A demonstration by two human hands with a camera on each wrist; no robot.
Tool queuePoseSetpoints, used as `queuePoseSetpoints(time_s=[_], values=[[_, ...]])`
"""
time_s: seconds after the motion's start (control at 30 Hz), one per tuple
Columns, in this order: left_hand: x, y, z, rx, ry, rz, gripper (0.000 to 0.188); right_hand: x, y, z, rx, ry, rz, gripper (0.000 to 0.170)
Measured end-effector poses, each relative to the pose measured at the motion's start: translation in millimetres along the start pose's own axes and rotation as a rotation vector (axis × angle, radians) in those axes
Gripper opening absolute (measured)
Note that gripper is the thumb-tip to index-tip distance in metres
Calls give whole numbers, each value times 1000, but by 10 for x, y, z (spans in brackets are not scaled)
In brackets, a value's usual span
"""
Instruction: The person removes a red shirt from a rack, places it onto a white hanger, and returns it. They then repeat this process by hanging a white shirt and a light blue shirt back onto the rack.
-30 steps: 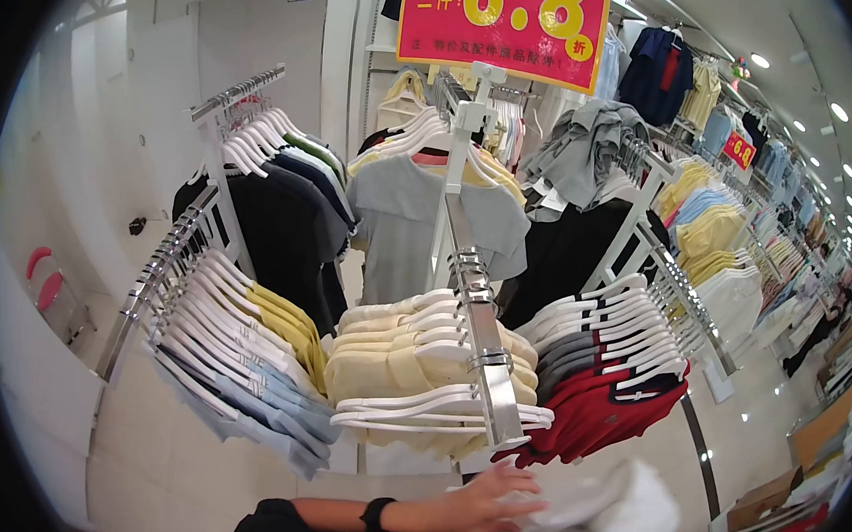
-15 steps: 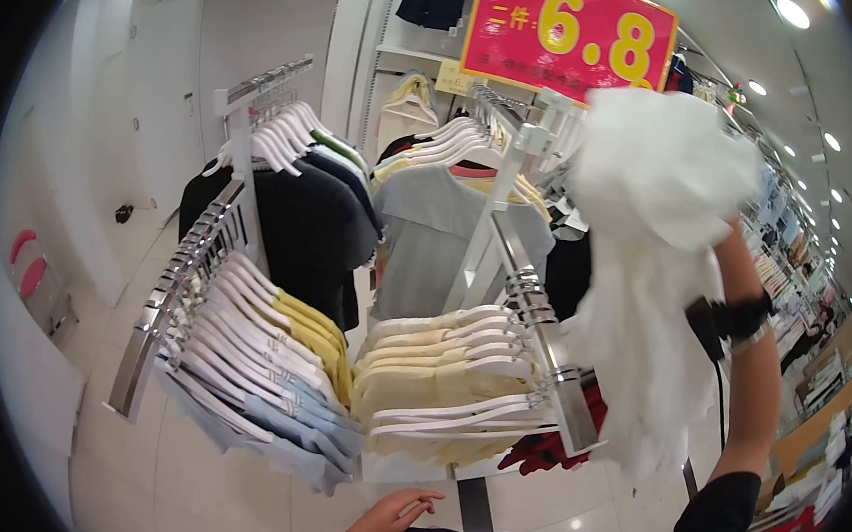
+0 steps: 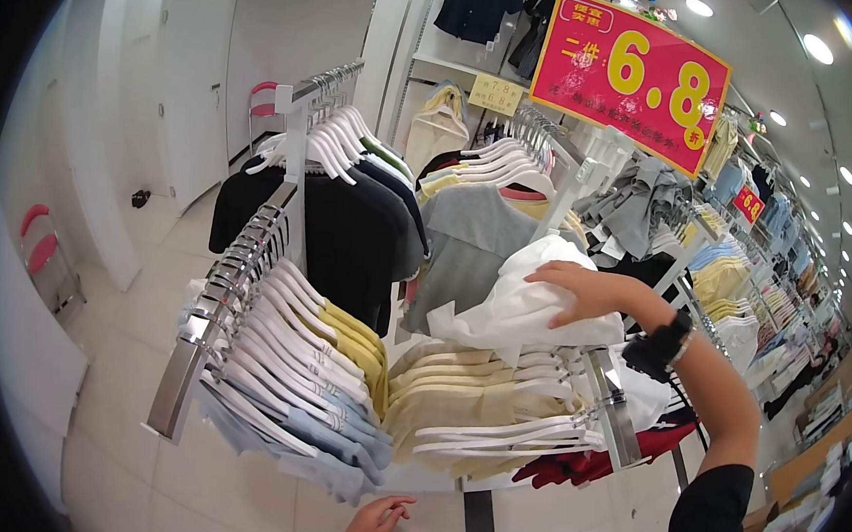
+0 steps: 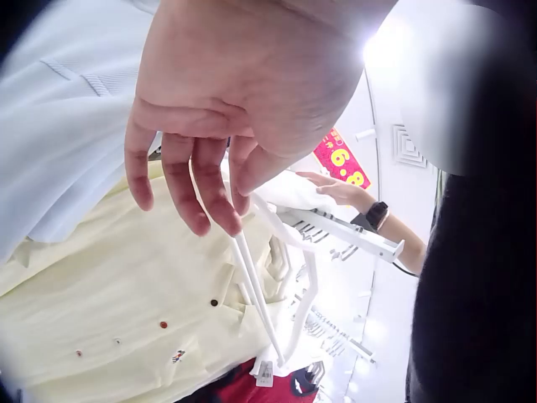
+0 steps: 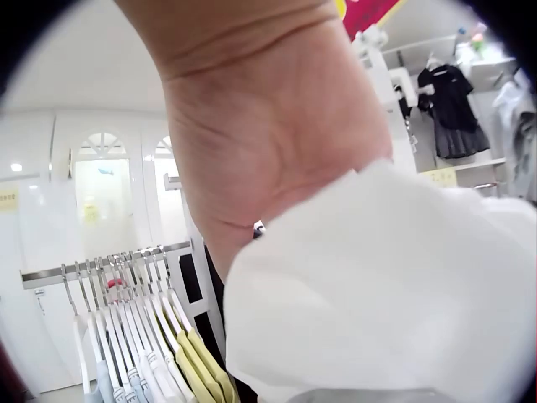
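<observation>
A bunched white garment (image 3: 506, 305) lies over the middle rack's metal rail (image 3: 613, 404), above a row of cream garments (image 3: 477, 386) on white hangers. My right hand (image 3: 585, 293) rests on top of it with fingers spread and extended. Seen from the right wrist, the white cloth (image 5: 377, 294) hides the fingers below the palm (image 5: 277, 126). Low in the head view, my left hand (image 3: 374, 524) holds nothing, its fingers loosely bent. In the left wrist view, that hand (image 4: 243, 101) hangs in front of a pale yellow buttoned garment (image 4: 126, 285).
Blue, white and yellow clothes (image 3: 312, 376) hang on the left rail (image 3: 186, 368), with black shirts (image 3: 311, 230) behind. Red garments (image 3: 580, 466) hang at the right. A red price sign (image 3: 633, 79) stands above the rack. Pale floor tiles (image 3: 208, 487) show below.
The white garment rose from low at the right in my right hand, then came down onto the middle rail. My left hand left the cloth and drew back to the left. The view shifted.
</observation>
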State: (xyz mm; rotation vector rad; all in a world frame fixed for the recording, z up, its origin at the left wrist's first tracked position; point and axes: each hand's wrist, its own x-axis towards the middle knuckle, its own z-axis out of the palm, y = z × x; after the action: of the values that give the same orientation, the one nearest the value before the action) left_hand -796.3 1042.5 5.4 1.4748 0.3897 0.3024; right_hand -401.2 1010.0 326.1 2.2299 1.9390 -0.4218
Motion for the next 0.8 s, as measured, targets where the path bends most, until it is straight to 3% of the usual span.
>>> queuePoseSetpoints(time_s=[0.1, 0.2, 0.37, 0.57, 0.7, 0.8], values=[[0, 14, -93, 61, -31, 55, 24, -346, -259, -38, 100, 116, 8, 70], [74, 75, -259, 200, -146, -39, 24, -748, -571, 63, 74, 292, 38, 62], [105, -53, -464, 345, -181, -35, 26, -1357, -1356, 306, 123, 457, 139, 57], [-142, -15, -508, 432, -134, -37, 26, -1984, -2087, 971, 204, 554, 214, 53], [-527, -44, -455, 506, -94, 20, 26, -2146, -2358, 1727, 488, 676, 210, 50], [-916, 80, -468, 536, -82, -25, 27, -2091, -2555, 2327, 681, 574, 182, 43]])
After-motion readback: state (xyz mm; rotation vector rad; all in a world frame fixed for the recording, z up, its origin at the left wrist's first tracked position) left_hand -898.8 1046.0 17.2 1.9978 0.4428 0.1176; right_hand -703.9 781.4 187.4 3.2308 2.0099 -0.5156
